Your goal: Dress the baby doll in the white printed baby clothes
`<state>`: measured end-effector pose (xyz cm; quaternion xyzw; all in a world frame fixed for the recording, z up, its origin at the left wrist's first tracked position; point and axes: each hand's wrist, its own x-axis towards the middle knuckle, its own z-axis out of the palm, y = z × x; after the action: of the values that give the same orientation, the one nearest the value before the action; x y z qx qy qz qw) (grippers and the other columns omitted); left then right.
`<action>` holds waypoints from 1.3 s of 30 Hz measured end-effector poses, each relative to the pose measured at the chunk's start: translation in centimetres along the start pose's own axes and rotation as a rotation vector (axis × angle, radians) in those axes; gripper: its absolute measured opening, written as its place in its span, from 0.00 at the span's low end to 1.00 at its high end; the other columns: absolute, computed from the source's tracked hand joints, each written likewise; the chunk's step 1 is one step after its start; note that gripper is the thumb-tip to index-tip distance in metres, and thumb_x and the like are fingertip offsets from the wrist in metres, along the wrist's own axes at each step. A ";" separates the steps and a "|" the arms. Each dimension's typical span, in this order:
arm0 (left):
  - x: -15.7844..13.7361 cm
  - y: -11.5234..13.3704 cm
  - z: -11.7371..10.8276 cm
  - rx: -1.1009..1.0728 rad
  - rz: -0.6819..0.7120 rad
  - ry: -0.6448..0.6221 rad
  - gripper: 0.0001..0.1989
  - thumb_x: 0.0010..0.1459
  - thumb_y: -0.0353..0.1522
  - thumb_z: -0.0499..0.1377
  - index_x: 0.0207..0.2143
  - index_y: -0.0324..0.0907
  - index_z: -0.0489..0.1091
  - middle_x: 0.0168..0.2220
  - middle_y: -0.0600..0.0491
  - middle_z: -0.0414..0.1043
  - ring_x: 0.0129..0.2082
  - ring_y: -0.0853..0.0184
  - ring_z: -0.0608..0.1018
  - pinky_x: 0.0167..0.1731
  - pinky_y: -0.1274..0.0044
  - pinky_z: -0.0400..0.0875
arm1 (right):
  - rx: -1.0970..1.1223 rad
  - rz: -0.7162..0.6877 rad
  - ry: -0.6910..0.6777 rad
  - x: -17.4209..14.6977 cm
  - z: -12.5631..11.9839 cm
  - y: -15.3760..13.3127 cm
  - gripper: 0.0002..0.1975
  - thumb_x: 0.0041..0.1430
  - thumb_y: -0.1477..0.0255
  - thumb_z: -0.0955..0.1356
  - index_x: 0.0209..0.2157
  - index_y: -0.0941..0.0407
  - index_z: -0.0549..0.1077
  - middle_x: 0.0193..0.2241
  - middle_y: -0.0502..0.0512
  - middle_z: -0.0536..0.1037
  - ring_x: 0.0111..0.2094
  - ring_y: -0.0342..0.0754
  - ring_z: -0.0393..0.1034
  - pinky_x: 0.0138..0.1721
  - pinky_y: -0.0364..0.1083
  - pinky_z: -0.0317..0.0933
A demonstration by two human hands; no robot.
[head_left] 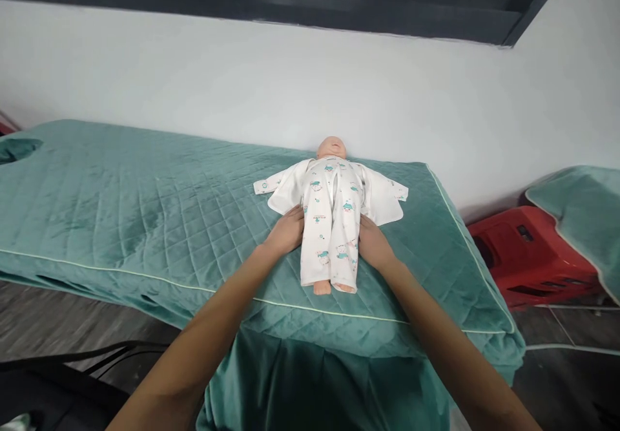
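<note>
A baby doll (332,147) lies on its back on the green quilted bed cover, head toward the wall and feet toward me. It wears a white printed baby shirt (382,195), whose sleeves and front flaps spread out to both sides. White baby trousers (317,237) with small teal and red prints cover its legs and reach up over the chest. My left hand (287,232) is closed at the left edge of the trousers. At their right edge, my right hand (374,242) is closed the same way. The fingertips of both hands are partly hidden by cloth.
The bed cover (121,205) has pale piping along its edges. Behind it rises a white wall (217,75) below a dark window frame (339,11). A red plastic stool (533,256) stands on the right, near another green cloth (581,211). Black straps (82,353) hang at lower left.
</note>
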<state>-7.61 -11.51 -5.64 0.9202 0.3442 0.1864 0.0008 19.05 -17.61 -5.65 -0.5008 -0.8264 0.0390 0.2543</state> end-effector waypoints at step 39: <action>3.1 1.8 0.1 -0.125 -0.271 0.000 0.11 0.61 0.31 0.58 0.43 0.38 0.77 0.46 0.42 0.80 0.49 0.54 0.80 0.54 0.65 0.74 | 0.048 0.194 -0.018 0.1 -1.2 -1.2 0.15 0.62 0.72 0.67 0.49 0.60 0.74 0.50 0.67 0.78 0.52 0.59 0.72 0.53 0.52 0.65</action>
<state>-4.31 -10.89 -4.49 0.8636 0.4529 0.2056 0.0830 18.60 -18.30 -4.19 -0.5717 -0.7753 0.0878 0.2538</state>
